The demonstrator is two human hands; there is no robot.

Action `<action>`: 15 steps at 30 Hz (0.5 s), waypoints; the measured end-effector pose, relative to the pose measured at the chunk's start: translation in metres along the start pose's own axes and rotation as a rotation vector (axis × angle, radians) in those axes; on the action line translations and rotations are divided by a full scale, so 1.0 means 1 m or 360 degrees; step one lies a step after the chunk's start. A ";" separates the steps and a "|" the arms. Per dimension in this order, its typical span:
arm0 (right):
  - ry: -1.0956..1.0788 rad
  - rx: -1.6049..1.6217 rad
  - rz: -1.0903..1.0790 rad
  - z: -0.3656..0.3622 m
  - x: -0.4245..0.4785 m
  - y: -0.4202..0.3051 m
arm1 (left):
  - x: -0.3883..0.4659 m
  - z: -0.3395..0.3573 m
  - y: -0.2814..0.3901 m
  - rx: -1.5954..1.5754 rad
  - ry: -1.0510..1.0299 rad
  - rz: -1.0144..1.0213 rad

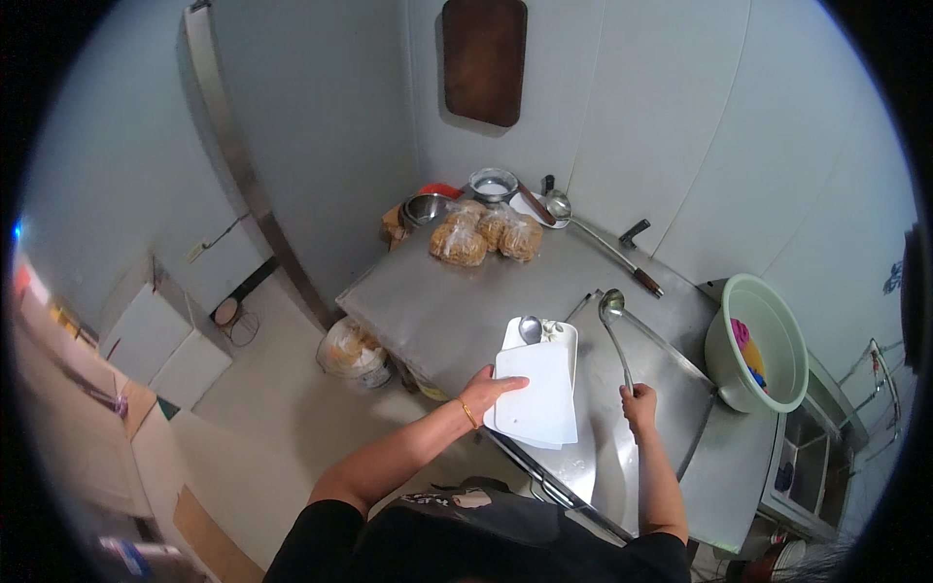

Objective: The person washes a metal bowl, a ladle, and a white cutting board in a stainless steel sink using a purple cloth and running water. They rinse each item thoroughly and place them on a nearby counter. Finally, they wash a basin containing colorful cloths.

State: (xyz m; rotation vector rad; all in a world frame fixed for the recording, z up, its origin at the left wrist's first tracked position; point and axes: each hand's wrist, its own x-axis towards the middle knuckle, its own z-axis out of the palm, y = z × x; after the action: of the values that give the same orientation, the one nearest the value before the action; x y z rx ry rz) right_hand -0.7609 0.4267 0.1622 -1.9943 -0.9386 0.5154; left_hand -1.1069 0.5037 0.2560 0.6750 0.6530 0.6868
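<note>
My left hand (490,392) grips a small stack of flat white sheets (536,393), its thumb pressed on the top one. Beneath them is a white rectangular tray (571,350) with a floral mark, and a metal spoon (531,329) lies on its far end. My right hand (639,408) is closed around the handle of a metal ladle (612,302); the bowl points away from me, over the steel worktop (408,313). I cannot tell whether the tray rests on the worktop or is held up.
Several plastic bags of brown food (459,244) sit at the back near metal bowls (493,184). A long-handled ladle (609,251) lies along the wall. On the right, a pale green basin (787,350) leans beside a sink (805,455). A bucket (357,357) stands on the floor.
</note>
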 end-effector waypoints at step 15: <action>0.0352 -0.1079 -0.0657 0.138 0.307 -0.139 | 0.182 -0.108 0.158 0.0137 -0.0189 -0.0243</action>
State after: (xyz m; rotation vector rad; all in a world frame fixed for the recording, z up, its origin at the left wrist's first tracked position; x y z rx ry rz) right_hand -0.7144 0.7864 0.1988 -2.2753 -1.4643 -0.2946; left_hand -1.1304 0.7668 0.2500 0.7315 0.6199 0.4759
